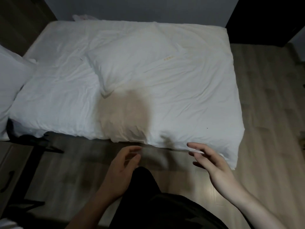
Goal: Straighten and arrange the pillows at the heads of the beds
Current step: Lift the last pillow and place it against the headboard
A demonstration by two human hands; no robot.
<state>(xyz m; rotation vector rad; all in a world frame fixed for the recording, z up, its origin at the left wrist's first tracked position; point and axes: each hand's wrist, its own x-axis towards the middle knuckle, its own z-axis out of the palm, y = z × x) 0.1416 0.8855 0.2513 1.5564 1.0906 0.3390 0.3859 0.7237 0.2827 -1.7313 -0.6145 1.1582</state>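
From the head view I look down on a bed (54, 90) made up in creased white linen, its near edge running just in front of me and its far edge against the pale wall (132, 7). One white pillow (132, 63) lies on top of the bedding, tilted, roughly at the middle and a little toward the far side, with one corner pointing back at me. A second white pillow (9, 76) shows only partly at the left border, just beside the bed's left end. My left hand (122, 167) hangs over the wooden floor (264, 113) just short of the bed's edge, its grip loose, fingers softly curled and pinching nothing. My right hand (212, 164) reaches toward the near right corner of the bedding, its grip spread, fingers apart and straight; whether the fingertips (191, 145) actually touch the cloth I cannot tell, since they sit right at the edge. A brownish shadow falls across the linen between my hands and the pillow. My dark clothing (156, 204) fills the bottom middle, and a cabinet with a dark handle (7, 182) stands at the lower left.
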